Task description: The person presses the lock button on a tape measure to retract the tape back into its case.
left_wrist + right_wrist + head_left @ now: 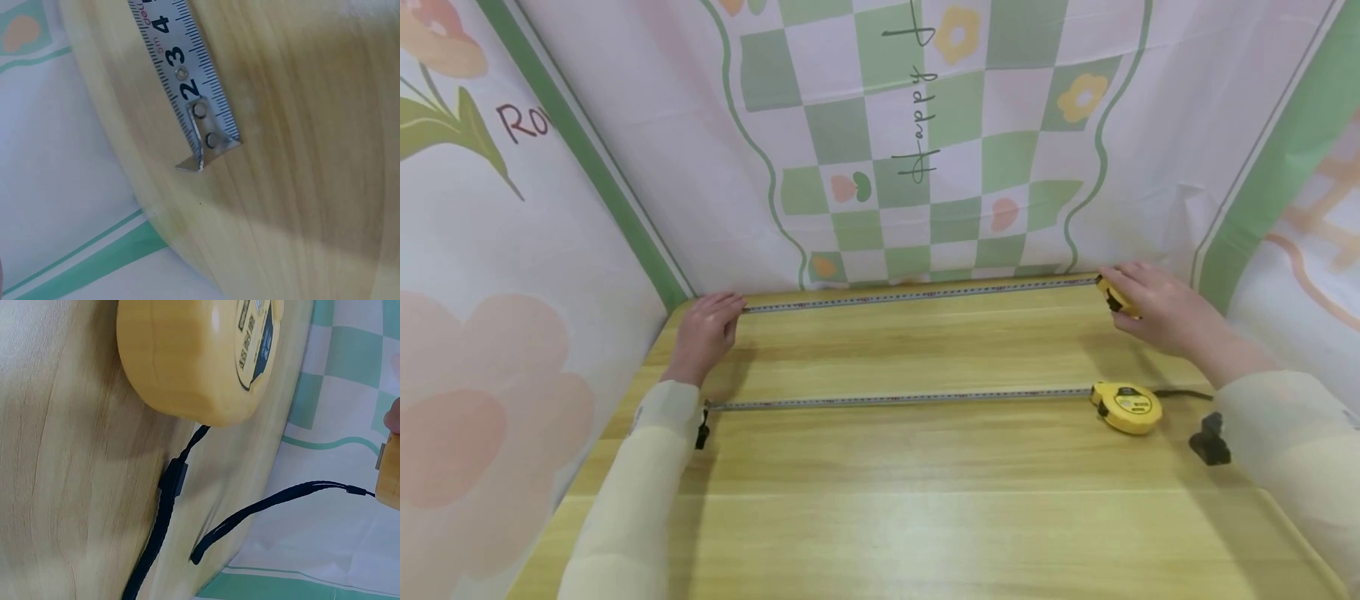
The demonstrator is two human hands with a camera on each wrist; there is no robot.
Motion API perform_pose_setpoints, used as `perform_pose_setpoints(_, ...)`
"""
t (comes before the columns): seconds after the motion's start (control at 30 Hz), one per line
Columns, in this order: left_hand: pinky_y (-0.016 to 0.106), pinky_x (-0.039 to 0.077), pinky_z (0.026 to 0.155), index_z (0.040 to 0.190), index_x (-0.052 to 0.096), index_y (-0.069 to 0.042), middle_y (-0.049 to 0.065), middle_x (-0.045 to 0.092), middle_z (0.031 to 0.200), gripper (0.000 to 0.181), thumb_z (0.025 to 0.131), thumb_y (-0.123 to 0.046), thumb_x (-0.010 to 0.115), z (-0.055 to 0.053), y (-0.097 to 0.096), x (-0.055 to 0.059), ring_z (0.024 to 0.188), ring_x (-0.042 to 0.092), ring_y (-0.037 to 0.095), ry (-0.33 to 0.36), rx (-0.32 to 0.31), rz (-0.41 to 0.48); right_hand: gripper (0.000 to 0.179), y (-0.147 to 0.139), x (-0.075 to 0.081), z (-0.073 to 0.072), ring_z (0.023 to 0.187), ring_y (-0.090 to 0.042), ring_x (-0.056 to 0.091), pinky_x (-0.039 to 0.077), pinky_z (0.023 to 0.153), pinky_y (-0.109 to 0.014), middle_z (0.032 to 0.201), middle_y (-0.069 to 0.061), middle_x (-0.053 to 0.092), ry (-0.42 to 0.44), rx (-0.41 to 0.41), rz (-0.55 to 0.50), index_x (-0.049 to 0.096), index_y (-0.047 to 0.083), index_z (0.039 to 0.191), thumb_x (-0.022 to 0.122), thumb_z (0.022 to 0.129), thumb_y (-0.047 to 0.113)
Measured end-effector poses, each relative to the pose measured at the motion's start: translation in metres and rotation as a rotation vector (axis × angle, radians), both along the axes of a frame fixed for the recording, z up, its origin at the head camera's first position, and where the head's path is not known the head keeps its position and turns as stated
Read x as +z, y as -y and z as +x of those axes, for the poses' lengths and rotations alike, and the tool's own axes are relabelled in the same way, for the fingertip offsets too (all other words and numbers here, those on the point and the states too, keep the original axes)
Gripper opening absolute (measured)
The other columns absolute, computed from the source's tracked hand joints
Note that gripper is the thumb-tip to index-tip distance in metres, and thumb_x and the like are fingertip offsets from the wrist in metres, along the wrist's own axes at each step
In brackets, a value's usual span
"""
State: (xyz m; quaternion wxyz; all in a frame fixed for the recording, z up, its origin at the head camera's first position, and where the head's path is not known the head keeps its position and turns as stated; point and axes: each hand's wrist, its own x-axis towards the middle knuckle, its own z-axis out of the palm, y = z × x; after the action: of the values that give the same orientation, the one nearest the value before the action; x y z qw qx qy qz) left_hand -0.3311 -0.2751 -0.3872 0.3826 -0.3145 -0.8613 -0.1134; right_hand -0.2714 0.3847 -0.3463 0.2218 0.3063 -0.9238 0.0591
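Two yellow tape measures lie drawn out from right to left over the wooden table. At the back right, my right hand (1157,308) grips the case of the far tape measure (1112,293). Its blade (925,293) runs along the table's back edge to my left hand (706,329), whose fingers pinch its end. Nearer me, the second tape measure (1127,408) rests on the table, touched by neither hand. Its blade (895,398) stretches left to under my left wrist, and the left wrist view shows a metal end hook (212,140) close up.
The wooden table (895,533) meets a printed cloth (910,225) at the back, with more cloth at both sides. A black wrist strap (153,544) trails from the nearer case, and another strap (262,506) hangs from the held one. A small black object (1210,440) sits beside my right sleeve.
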Motion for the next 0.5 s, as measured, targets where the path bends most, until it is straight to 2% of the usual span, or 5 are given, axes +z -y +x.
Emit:
perform_pose_setpoints(0.17,0.049,0.048,0.098,0.104,0.071,0.006,0.022,0.069,0.106,0.022,0.082,0.010,0.069,0.0007,-0.0011,0.0020,0.102,0.065,0.037,-0.004,-0.009,-0.015,0.080,-0.0005,-0.0008,-0.0001,0.113,-0.056,0.044,0.037,0.096,-0.068,0.126,-0.034,0.049,-0.043,0.030,0.008,0.044,-0.006,0.137,0.082,0.066,-0.002)
perform_pose_setpoints(0.33,0.050,0.049,0.096,0.102,0.071,0.007,0.023,0.069,0.104,0.021,0.081,0.011,0.069,0.0007,-0.0018,0.0018,0.100,0.065,0.039,-0.022,-0.025,-0.020,0.082,-0.0017,-0.0017,0.0010,0.116,-0.057,0.042,0.034,0.101,-0.067,0.129,-0.035,0.047,-0.026,0.003,0.024,0.042,-0.006,0.141,0.081,0.069,0.000)
perform_pose_setpoints(0.5,0.050,0.048,0.097,0.100,0.071,0.008,0.024,0.069,0.103,0.020,0.081,0.011,0.069,0.0006,-0.0025,0.0014,0.098,0.066,0.039,-0.035,-0.025,-0.028,0.080,-0.0019,-0.0023,0.0006,0.116,-0.057,0.043,0.035,0.100,-0.067,0.128,-0.035,0.049,-0.040,0.007,0.032,0.043,-0.007,0.139,0.081,0.069,0.001)
